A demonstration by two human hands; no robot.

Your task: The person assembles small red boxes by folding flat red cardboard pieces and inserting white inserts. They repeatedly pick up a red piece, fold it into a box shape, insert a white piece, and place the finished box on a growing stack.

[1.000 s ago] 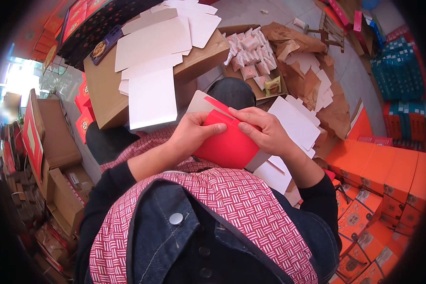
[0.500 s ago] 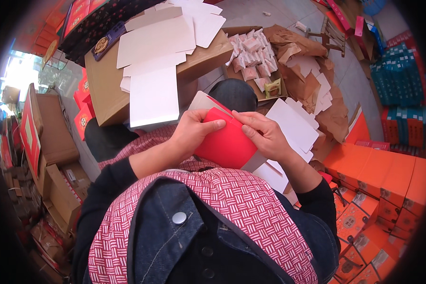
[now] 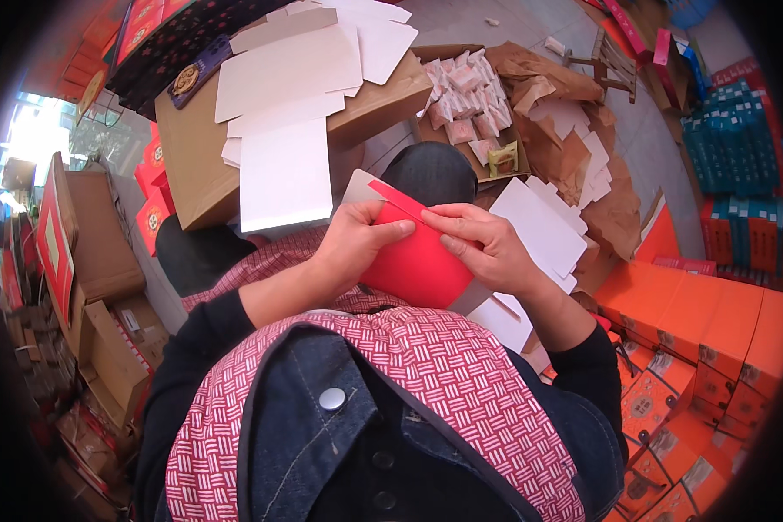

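Observation:
A flat red cardboard carton [image 3: 413, 268] with a pale grey inner side lies tilted over my lap. My left hand [image 3: 355, 242] is closed on its left side, the thumb pressed on the red face. Along the carton's upper right edge, the fingers and thumb of my right hand [image 3: 485, 245] pinch a narrow red flap [image 3: 398, 200]. Pale grey board sticks out past the red at the top left corner and beneath my right hand. The fingers behind the carton are hidden.
Flat white carton blanks [image 3: 287, 165] lie on a brown cardboard box [image 3: 196, 161] ahead. Beyond my knee, an open carton holds wrapped packets [image 3: 468, 91], beside crumpled brown paper [image 3: 552, 78]. More white blanks [image 3: 535, 226] lie at my right. Stacked orange boxes [image 3: 687, 309] stand lower right.
More of the narrow red flap shows along the carton's upper edge. My right fingertips have shifted slightly left along it; my left hand keeps its hold.

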